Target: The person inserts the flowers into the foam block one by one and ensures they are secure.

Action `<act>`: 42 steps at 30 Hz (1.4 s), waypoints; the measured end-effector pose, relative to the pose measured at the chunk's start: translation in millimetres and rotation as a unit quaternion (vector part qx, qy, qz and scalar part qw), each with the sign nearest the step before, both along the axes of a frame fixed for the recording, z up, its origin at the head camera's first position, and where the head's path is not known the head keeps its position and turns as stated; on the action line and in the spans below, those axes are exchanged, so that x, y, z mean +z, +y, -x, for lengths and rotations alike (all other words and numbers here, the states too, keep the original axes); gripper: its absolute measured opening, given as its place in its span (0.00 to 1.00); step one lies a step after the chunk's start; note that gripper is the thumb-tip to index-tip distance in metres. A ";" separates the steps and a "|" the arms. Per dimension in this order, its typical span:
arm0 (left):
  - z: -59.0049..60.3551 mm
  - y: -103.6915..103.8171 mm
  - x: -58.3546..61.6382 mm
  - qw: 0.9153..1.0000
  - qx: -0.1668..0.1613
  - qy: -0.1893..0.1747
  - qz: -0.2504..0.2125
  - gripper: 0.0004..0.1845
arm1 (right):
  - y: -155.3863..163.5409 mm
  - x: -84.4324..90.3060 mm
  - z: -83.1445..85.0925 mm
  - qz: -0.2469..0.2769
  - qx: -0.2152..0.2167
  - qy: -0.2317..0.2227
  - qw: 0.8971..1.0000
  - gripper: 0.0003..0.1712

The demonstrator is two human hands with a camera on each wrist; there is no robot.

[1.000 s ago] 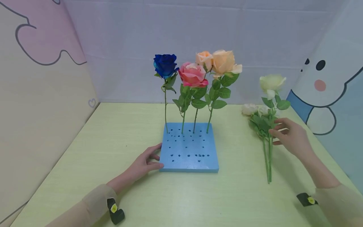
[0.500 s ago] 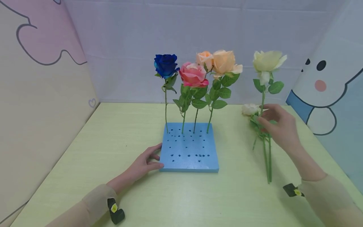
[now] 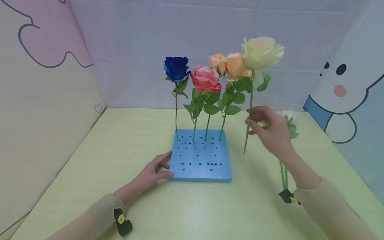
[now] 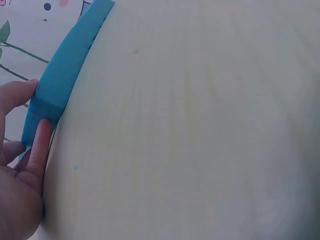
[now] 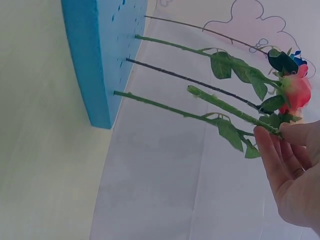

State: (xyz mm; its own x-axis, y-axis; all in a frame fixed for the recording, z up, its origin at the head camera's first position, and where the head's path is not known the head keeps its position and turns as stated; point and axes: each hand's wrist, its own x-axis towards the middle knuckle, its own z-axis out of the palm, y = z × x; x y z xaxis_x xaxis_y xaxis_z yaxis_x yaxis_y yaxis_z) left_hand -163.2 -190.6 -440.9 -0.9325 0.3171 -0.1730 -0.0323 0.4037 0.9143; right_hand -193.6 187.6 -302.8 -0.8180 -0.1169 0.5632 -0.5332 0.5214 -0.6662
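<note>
With the left hand (image 3: 153, 171) pressing flat against the blue foam block (image 3: 200, 156), the right hand (image 3: 270, 130), pinching the cream rose (image 3: 260, 52), should keep its stem vertical over a free hole at frame centre.

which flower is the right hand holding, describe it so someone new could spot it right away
Start at the blue foam block in the middle of the table, where four roses stand in its back row. Just right of the block, the right hand pinches the stem of a pale cream rose. Unlike the blue rose, pink rose and two peach roses, its stem end hangs in the air.
</note>
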 end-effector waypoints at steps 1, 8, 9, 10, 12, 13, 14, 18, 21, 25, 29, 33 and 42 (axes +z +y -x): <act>0.1 -0.1 0.0 1.000 0.001 0.000 0.000 0.45 | -4.9 -0.1 0.6 0.003 0.007 -0.001 1.000 0.15; 0.8 -0.9 -1.5 1.000 -0.003 0.001 0.006 0.45 | -36.9 -6.4 5.4 0.005 0.054 0.011 0.998 0.11; 0.7 -0.9 -1.5 1.000 -0.003 0.001 0.006 0.45 | -41.4 -7.8 6.0 0.002 0.058 0.014 0.998 0.11; 0.6 -0.8 -1.3 1.000 -0.004 0.002 0.005 0.45 | -45.8 -9.0 6.4 -0.002 0.062 0.017 0.998 0.11; 0.5 -0.8 -0.8 1.000 -0.004 0.001 0.005 0.45 | -54.2 -11.2 7.2 -0.013 0.068 0.025 0.997 0.11; 0.4 -0.6 -0.6 1.000 -0.003 0.002 0.004 0.45 | -58.1 -12.3 7.6 -0.016 0.073 0.028 0.997 0.10; 0.4 -0.4 -0.4 1.000 -0.003 0.002 0.003 0.45 | -61.8 -13.3 8.0 -0.018 0.077 0.032 0.996 0.10; 1.0 0.0 -0.9 1.000 -0.003 0.002 0.002 0.45 | -75.5 -17.1 9.5 -0.014 0.102 0.040 0.994 0.10; 1.9 -0.3 -2.3 1.000 -0.003 0.006 0.003 0.45 | -86.1 -20.5 11.0 -0.004 0.123 0.030 0.992 0.10; 2.4 -0.8 -3.2 1.000 -0.003 0.010 0.003 0.45 | -100.2 -26.9 13.9 0.001 0.133 -0.004 0.991 0.09; 2.0 -0.5 -2.7 1.000 -0.004 0.010 0.004 0.45 | -112.2 -34.1 17.7 -0.006 0.135 -0.031 0.990 0.09; 1.8 -0.3 -2.4 1.000 -0.006 0.010 0.003 0.44 | -122.7 -38.5 20.9 -0.016 0.149 -0.043 0.988 0.09; 2.2 -0.6 -3.0 1.000 -0.011 0.011 -0.005 0.45 | -140.8 -44.4 30.2 -0.062 0.170 -0.054 0.982 0.10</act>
State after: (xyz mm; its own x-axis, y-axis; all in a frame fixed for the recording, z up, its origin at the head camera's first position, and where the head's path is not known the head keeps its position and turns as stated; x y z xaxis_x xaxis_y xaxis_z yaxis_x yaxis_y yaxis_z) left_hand -165.4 -191.3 -443.9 -0.9285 0.3396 -0.1498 -0.0034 0.3958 0.9183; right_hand -223.9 46.8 -347.2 -0.7742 -0.4560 0.4389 -0.6200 0.4068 -0.6709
